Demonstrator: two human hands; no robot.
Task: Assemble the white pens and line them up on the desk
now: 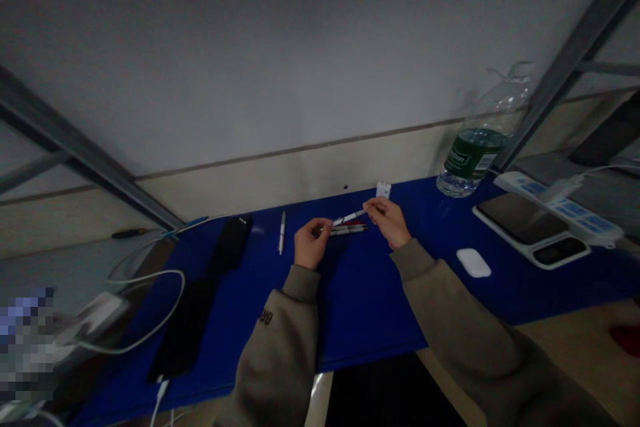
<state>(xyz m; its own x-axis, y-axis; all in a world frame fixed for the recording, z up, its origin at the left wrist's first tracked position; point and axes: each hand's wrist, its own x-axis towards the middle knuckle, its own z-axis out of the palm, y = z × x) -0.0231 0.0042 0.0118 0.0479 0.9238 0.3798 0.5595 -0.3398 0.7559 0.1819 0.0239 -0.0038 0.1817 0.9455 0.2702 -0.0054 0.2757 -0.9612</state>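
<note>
Pen [350, 217] pinched in right hand [387, 221], tip just above two more pens [349, 229] lying on blue mat [380, 293]. Left hand [313, 243] curled at their ends, grip unclear. Third pen [283, 232] lies left of it; white block [383, 190] sits at mat's far edge. Water bottle [473, 155] stands further right, by wall.

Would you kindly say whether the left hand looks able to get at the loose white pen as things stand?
Probably yes: the left hand sits just beside the loose white pen, with only bare blue surface between them. It is busy at the pens in the middle, so it would likely leave those first.
</note>
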